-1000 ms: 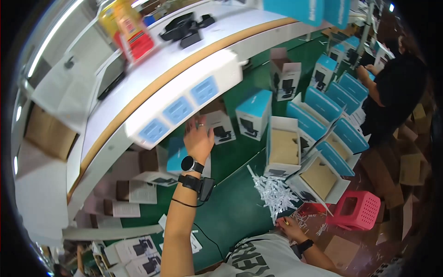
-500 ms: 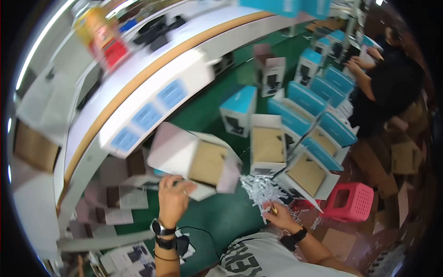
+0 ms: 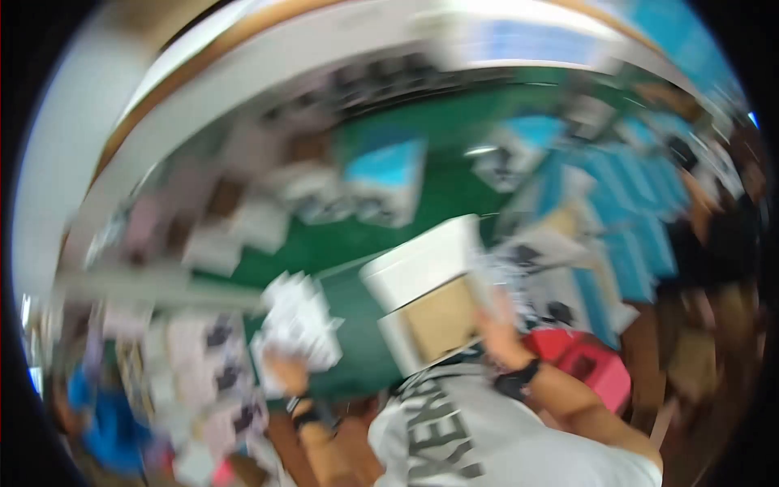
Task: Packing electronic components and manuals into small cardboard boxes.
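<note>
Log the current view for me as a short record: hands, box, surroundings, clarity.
Left hand: at a loose pile of white papers; left hand grip blurred
Right hand: right hand at the right side of an open white cardboard box; contact unclear
Box: flap raised, brown cardboard insert inside, close to the wearer's shirt
Surface: green tabletop
Right side: pink plastic stool by the forearm; person in black farther off
Clarity: strong motion blur

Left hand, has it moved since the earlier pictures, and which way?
Yes: the left hand has moved away from the raised shelf, back toward the person, and is now at the white papers.
</note>
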